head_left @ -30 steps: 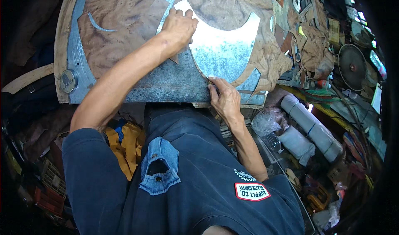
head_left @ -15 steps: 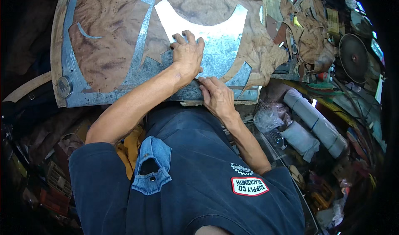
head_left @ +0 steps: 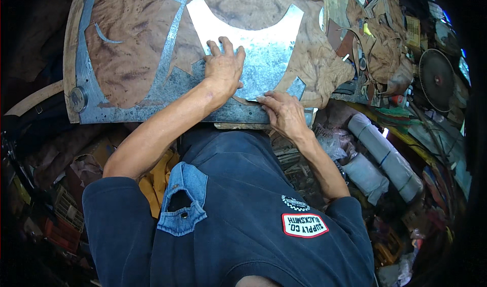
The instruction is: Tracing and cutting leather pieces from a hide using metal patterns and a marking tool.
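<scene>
A shiny metal template (head_left: 269, 51) with a deep curved cutout at its far edge lies flat on a brown leather hide (head_left: 137, 33). My left hand (head_left: 223, 66) rests on the template's left side, fingers spread and bent, pressing the sheet. At the template's near edge, my right hand (head_left: 286, 112) is closed, with thumb and fingertips drawn together at its lower right corner. Whatever those fingers hold, if anything, is hidden beneath them. Around the hide's cut edges shows the dark grey work board (head_left: 172, 96).
Leather scraps (head_left: 380, 58) are heaped at the right of the board. A round fan (head_left: 437, 79) stands farther right. Plastic-wrapped rolls (head_left: 385, 155) lie below the board on the right. A round metal disc (head_left: 77, 99) sits at the board's near left corner.
My right hand has moved right along the template's near edge, toward its lower right corner. My left hand stays on the template, almost unmoved.
</scene>
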`<control>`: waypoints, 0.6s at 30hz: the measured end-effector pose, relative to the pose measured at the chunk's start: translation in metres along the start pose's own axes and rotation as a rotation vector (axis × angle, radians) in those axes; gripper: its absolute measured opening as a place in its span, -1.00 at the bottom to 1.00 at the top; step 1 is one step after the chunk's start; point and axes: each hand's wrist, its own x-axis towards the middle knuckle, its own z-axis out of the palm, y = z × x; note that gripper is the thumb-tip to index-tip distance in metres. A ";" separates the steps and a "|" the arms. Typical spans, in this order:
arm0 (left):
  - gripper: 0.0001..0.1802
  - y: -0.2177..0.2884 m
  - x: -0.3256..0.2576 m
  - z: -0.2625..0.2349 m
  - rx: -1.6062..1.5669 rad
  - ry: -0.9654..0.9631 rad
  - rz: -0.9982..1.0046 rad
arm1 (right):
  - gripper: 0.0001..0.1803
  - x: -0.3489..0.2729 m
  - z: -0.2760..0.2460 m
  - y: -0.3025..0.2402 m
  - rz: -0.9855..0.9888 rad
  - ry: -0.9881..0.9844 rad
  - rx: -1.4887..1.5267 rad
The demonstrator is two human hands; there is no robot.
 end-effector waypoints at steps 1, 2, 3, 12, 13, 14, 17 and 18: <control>0.01 0.000 0.000 -0.001 0.004 -0.005 0.003 | -0.72 0.001 -0.003 0.003 -0.013 -0.025 -0.024; 0.00 0.001 0.000 -0.002 0.009 -0.009 0.006 | -0.72 0.002 -0.004 0.008 -0.015 -0.027 -0.024; 0.00 0.000 0.000 -0.001 0.008 -0.010 0.004 | -0.71 0.003 -0.004 0.013 -0.038 -0.034 -0.030; 0.00 0.002 0.003 0.004 0.006 0.024 0.029 | -0.64 0.008 -0.020 0.040 -0.104 -0.124 -0.061; 0.00 0.003 0.003 0.003 0.005 0.020 0.025 | -0.63 0.010 -0.021 0.043 -0.119 -0.128 -0.064; 0.00 0.004 0.004 0.003 0.004 0.017 0.020 | -0.63 0.011 -0.023 0.047 -0.118 -0.130 -0.064; 0.00 0.006 0.005 0.003 0.016 0.023 0.026 | -0.63 0.016 -0.027 0.055 -0.179 -0.140 -0.070; 0.00 0.006 0.005 0.002 0.015 0.022 0.028 | -0.64 0.019 -0.030 0.057 -0.204 -0.160 -0.110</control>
